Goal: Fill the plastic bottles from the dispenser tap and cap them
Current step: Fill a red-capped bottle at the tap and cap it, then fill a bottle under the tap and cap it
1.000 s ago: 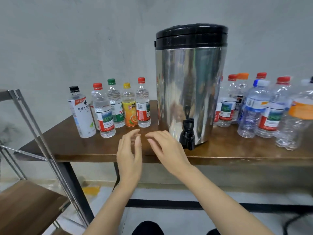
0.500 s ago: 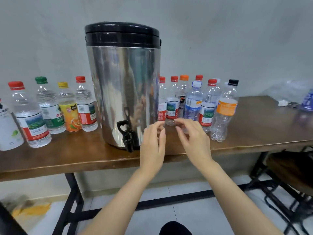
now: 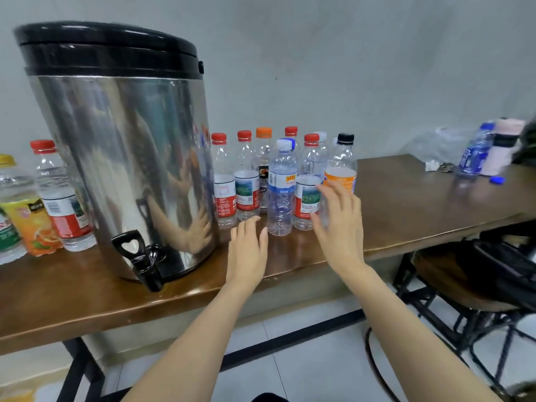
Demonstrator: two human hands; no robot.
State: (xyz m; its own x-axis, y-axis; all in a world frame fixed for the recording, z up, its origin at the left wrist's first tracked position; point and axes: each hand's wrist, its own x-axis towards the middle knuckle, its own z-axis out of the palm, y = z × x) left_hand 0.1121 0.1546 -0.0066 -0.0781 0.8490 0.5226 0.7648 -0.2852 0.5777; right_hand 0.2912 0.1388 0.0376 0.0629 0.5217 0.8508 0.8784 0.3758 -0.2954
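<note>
The labels carry print, but it is too small and blurred to read. The plastic bottles stand in a tight cluster on the brown wooden table [image 3: 420,204], just right of the dispenser [image 3: 124,158]. They are clear, ribbed and look empty, and most have red caps. At the front, a blue-capped bottle [image 3: 281,192] has a pale blue label with a small yellow patch. Beside it stand a red-and-green labelled bottle [image 3: 308,195] and a black-capped bottle [image 3: 342,166] with an orange band. The dispenser is a tall cylinder of polished steel with a black plastic lid, and its side mirrors the hands. Its black tap [image 3: 142,259] juts over the table's front edge. Left of it stand an orange-juice bottle [image 3: 32,221] with a yellow cap and a red-capped bottle [image 3: 62,204].

The left hand [image 3: 248,250] is flat over the table in front of the cluster, fingers straight and empty. The right hand [image 3: 339,224] is spread with loosely bent fingers in front of the red-and-green labelled bottle, gripping nothing. Whether it touches that bottle cannot be told.
</note>
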